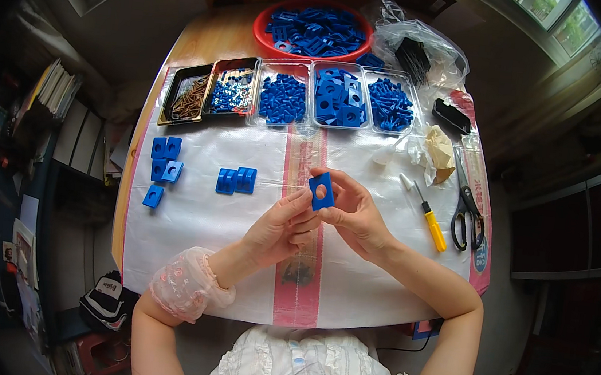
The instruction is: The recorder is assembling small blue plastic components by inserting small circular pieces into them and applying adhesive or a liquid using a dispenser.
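Both hands meet above the middle of the white sheet. Between the thumb and fingers of my right hand [357,219] is a blue square plastic part with a round hole [322,190], tilted up. The thumb and forefinger of my left hand [278,225] close at its left edge, the other fingers curled in. To the left lie two blue slotted plastic parts [236,180], side by side. Farther left, several blue square parts with holes [164,169] form a small cluster.
Across the back stand trays of brown screws [191,97], small mixed pieces [233,91], blue pegs [283,99], holed blue parts [339,98] and longer blue pieces [390,105]. Behind is a red basin [260,33]. A yellow-handled screwdriver [434,229] and black-handled scissors [468,205] lie right.
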`<action>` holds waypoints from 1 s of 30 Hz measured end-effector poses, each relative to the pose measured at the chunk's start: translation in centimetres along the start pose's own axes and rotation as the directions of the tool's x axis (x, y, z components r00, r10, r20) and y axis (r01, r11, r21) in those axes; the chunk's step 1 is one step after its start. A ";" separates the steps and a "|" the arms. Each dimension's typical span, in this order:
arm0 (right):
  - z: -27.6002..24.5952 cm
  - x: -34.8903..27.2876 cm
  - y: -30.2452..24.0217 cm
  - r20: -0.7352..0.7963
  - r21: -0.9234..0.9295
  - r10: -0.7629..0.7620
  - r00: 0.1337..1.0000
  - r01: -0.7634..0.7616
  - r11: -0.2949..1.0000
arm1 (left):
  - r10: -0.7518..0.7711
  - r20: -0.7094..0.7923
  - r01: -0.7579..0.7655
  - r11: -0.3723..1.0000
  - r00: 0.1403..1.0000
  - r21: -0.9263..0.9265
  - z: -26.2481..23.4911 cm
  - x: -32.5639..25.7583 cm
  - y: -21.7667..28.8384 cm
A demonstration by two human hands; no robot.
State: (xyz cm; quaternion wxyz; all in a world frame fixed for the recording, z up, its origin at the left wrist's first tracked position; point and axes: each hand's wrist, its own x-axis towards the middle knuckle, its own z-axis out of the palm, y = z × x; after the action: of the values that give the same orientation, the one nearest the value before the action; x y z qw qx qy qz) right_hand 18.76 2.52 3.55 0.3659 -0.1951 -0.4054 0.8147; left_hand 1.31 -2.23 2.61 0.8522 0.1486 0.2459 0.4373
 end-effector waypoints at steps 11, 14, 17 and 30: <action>1.8 -1.4 -7.2 0.176 -0.966 -0.201 0.964 0.208 0.154 | 0.033 0.013 -0.035 0.980 0.999 0.194 -0.6 0.7 0.8; 2.7 -2.0 -7.7 0.198 -0.980 -0.208 0.958 0.187 -0.070 | 0.005 0.032 -0.014 0.957 0.999 0.289 -0.4 0.8 0.6; 3.6 -2.3 -8.0 0.213 -0.966 -0.142 0.967 0.187 -0.178 | -0.055 0.024 0.044 0.942 0.998 0.332 -0.2 0.7 0.4; 4.9 -2.2 -7.9 0.241 -0.970 -0.122 0.963 0.235 -0.067 | -0.101 0.163 0.068 0.978 0.981 0.197 -1.3 0.7 -0.3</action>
State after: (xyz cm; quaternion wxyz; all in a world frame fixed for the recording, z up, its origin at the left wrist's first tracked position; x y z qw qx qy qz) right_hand 20.63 1.53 12.88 0.1999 -0.3110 -0.9017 0.2240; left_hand 1.16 -1.81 1.16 0.8699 0.2561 0.2182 0.3607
